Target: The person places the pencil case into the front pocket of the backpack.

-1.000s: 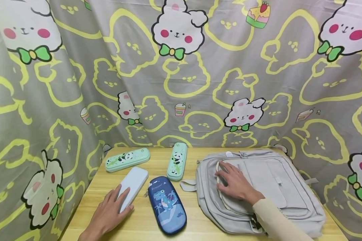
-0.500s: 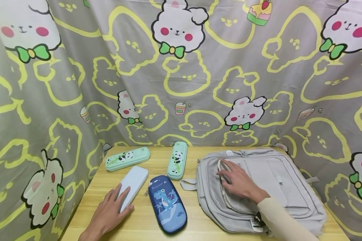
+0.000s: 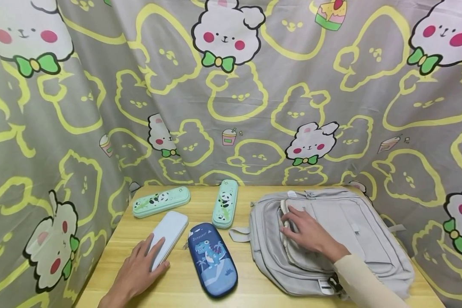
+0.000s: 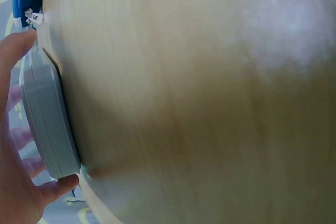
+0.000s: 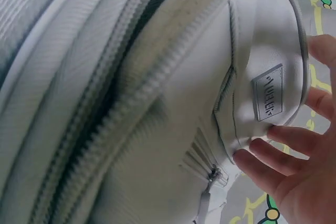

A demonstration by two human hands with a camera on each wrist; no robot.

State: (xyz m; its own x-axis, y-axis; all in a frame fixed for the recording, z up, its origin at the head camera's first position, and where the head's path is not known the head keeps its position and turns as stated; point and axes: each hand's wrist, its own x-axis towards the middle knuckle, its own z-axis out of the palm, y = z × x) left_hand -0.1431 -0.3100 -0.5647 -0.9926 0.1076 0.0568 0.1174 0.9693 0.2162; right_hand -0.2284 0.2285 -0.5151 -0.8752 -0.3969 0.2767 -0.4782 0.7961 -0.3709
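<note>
R hand (image 3: 307,231) has its fingers bent round the edge of the front flap (image 5: 268,30) on the grey backpack (image 3: 331,216), fingertips nr the logo patch (image 5: 269,93). Pack lies flat along the R side of the desk (image 3: 169,295). L hand (image 3: 138,265) rests on the light-blue pencil case (image 3: 172,226), fingers laid loosely over it, thumb alongside; no firm grip seen. That case sits twd the desk's L edge, angled. Dinosaur pencil case (image 3: 214,261) is btwn it & the pack; left panda pencil case (image 3: 162,200) nr the far-L corner, middle panda pencil case (image 3: 225,204) nr the far edge's centre. Step in hand, I'd judge: getting the pack's front compartment open; flap's partly raised, all 4 cases out on the desk. Next move prob. calls for R hand holding the flap well back so the mouth gapes, w/ L hand closing on the light-blue case, lifting it over the dinosaur one & bringing it across. Can't see what's inside.
</note>
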